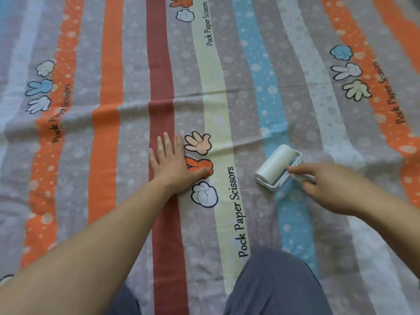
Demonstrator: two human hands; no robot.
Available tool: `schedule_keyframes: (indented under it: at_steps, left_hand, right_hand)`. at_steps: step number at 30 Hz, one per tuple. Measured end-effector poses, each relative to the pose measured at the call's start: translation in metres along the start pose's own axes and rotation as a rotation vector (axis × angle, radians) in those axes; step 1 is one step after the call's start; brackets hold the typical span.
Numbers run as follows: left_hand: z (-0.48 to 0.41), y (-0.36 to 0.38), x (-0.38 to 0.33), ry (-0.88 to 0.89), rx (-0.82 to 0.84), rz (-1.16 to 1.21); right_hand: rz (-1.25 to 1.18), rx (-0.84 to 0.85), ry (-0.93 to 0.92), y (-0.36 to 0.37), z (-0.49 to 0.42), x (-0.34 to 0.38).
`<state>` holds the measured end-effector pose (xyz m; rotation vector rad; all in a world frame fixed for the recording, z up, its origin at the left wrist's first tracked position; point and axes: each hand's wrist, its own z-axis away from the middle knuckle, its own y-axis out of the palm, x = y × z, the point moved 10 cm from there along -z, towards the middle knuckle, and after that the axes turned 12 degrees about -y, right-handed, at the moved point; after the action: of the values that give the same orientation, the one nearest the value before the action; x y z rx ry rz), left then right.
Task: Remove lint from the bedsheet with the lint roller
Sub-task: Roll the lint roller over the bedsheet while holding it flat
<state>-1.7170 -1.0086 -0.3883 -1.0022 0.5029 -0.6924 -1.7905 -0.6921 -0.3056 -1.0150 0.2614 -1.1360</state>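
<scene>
Across the whole view lies the bedsheet [109, 137], spread flat with a few shallow creases. It is striped from near to far in orange, dark red, cream, light blue and dotted grey. Cartoon hands [197, 144] and the lettering [236, 212] "Pock Paper Scissors" are printed on it in several places.

Left of centre, the left grip [175, 164] rests palm down on the sheet. Its fingers are straight and close together, pointing to the far side. It holds nothing, lying over the dark red stripe [168, 235] and the grey beside it, with the thumb on an orange printed figure.

Right of centre, the lint roller [277, 164] sits on the sheet at the light blue stripe [293, 226]. Its white roll is in a pale frame and slants from near left to far right. Its thin handle [304, 177] runs to the near right into the right grip [327, 185], whose fingers are curled round it.

At the near edge, two dark grey-blue trouser legs [272, 285] rest on the sheet between the forearms.
</scene>
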Motion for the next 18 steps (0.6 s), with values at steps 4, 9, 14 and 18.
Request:
schedule_keyframes:
  at_steps: [4,9,14,18]
  left_hand:
    - [0.003,-0.001,0.011,0.051,0.024,0.027]
    - [-0.008,-0.005,0.050,-0.005,0.082,0.042]
    - [-0.018,0.007,0.056,-0.028,0.049,0.013]
    - [-0.024,0.016,0.058,-0.008,0.083,0.020]
  right_hand:
    - [0.110,0.099,0.014,-0.014,0.022,-0.004]
    - [0.087,0.005,-0.043,-0.051,0.004,0.043]
    - [-0.089,-0.217,-0.192,-0.050,-0.084,0.133]
    - [-0.163,-0.280,-0.230,-0.039,-0.157,0.184]
